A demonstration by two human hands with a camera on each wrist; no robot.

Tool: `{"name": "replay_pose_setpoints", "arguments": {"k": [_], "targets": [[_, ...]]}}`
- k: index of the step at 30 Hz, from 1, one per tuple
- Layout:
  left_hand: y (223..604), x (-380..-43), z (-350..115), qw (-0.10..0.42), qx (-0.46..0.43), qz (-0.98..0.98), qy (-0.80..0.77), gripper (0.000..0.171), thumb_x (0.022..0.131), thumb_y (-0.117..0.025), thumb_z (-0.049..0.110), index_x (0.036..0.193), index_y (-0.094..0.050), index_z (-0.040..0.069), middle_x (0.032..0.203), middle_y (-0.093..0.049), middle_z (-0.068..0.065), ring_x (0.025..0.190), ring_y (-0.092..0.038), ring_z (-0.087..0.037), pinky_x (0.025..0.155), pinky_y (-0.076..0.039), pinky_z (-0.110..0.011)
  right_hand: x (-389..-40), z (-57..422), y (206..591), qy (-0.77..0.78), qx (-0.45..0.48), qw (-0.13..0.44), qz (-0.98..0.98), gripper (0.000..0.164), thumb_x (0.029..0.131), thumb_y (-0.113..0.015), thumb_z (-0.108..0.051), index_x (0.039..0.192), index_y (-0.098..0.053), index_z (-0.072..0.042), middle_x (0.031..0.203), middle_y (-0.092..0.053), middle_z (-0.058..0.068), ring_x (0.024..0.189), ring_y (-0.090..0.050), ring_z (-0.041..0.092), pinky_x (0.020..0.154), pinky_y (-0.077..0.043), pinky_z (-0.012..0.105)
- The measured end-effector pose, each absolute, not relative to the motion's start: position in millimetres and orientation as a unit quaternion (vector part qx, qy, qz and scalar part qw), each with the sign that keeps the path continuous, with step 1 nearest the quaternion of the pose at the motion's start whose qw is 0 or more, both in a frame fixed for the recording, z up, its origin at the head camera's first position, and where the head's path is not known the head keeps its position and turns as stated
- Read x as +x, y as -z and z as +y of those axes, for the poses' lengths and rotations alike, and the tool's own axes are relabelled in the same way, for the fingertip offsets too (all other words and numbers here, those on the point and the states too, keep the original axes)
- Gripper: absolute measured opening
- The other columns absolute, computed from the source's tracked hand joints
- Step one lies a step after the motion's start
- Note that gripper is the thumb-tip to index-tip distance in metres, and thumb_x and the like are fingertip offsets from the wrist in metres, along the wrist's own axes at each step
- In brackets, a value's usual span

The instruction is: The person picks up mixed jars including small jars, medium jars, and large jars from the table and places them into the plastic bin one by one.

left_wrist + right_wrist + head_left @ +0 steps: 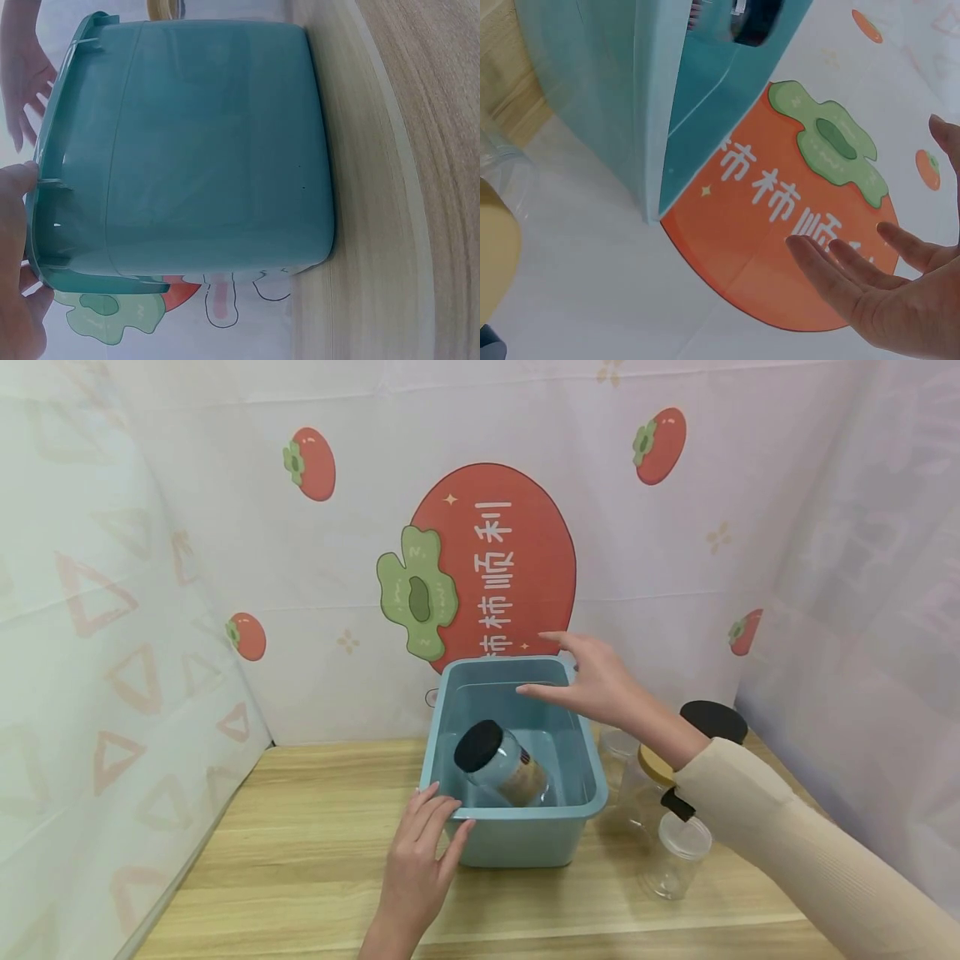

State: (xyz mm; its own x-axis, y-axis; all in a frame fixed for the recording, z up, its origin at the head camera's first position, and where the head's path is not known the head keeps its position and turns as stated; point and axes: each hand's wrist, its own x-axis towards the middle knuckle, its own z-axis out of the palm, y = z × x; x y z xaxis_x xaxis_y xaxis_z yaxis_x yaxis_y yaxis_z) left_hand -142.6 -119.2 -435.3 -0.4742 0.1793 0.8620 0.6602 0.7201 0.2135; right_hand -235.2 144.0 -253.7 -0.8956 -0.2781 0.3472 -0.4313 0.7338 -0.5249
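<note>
A light-blue plastic bin (517, 843) stands on the wooden table. Inside it a clear jar (517, 772) with a black lid lies tilted, a brownish patch showing on its side. My left hand (420, 852) holds the bin's near left corner, fingers over the rim and thumb at the front; the left wrist view shows the bin's outer wall (210, 150) close up. Over the bin's far right rim, my right hand (592, 681) hovers with thumb and fingers spread and nothing between them. In the right wrist view that hand (900, 300) is apart from the bin.
Right of the bin stand several clear jars: a small one (675, 856) with a clear lid, one with a yellow lid (656, 766), and one with a black lid (712, 720). My right sleeve partly hides them. A printed cloth (360, 568) hangs behind the table (315, 860).
</note>
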Motion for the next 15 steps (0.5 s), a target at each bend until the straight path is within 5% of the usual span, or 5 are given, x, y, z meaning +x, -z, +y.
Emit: {"name": "replay_pose_setpoints", "arguments": {"k": [15], "targets": [[435.2, -143.0, -119.6, 0.447, -0.258, -0.814, 0.267, 0.051, 0.112, -0.049, 0.044, 0.105, -0.074, 0.0, 0.105, -0.075, -0.007, 0.118, -0.069, -0.038, 0.126, -0.037, -0.038, -216.5, 157.2, 257.9, -0.319, 0.188, 0.15, -0.917, 0.079, 0.09, -0.085, -0.036, 0.154, -0.051, -0.004, 0.152, -0.057, 0.02, 0.126, -0.063, 0.042, 0.099, -0.061, 0.059]]}}
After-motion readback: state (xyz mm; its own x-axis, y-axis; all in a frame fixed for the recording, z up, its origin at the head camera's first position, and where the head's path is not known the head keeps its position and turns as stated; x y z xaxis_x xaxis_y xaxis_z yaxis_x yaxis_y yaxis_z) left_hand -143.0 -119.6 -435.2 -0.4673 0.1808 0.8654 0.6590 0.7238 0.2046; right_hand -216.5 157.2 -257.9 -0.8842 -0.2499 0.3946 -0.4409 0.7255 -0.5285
